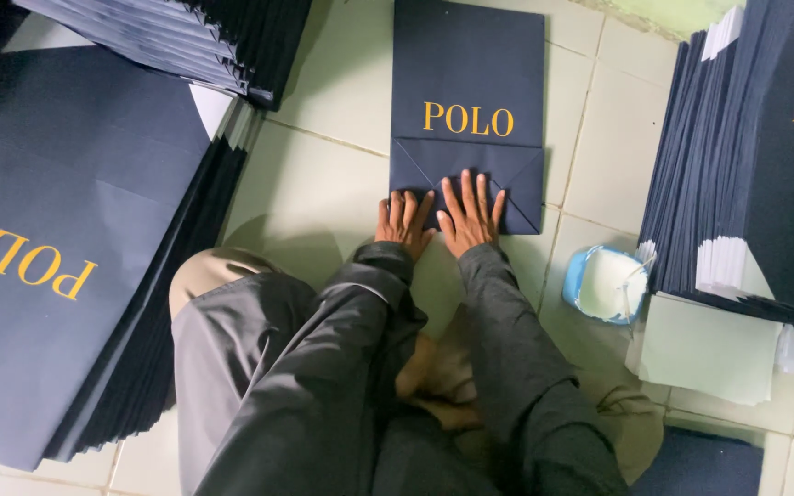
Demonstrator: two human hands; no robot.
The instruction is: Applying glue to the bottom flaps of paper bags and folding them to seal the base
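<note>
Hands press side by side on a flat navy paper bag [468, 73] that lies on the tiled floor [323, 184] at about 12 o'clock from the person's knees. The left hand [403, 223] rests at the bag's lower left corner, palm down, fingers together and pointing toward 12 o'clock, its grip flat and pinching nothing. The right hand [470, 217] lies just beside it, touching the folded bottom flap [507, 174], fingers fanned out and flat, likewise closed on nothing. The flap shows diagonal creases and gold lettering sits above it on the bag's face.

At 9 o'clock a tall stack [57, 276] of the same navy bags lies fanned on the floor, with another pile [186, 37] at 10 o'clock. At 3 o'clock a further stack [765, 156] stands with white edges showing. Between that stack and the right hand, near 4 o'clock, sits a small blue tub [606, 285] holding something white, and pale green sheets [709, 349] lie just beside it. Grey sleeves and trousers fill the lower centre, with a bare foot [438, 381] tucked between the legs.
</note>
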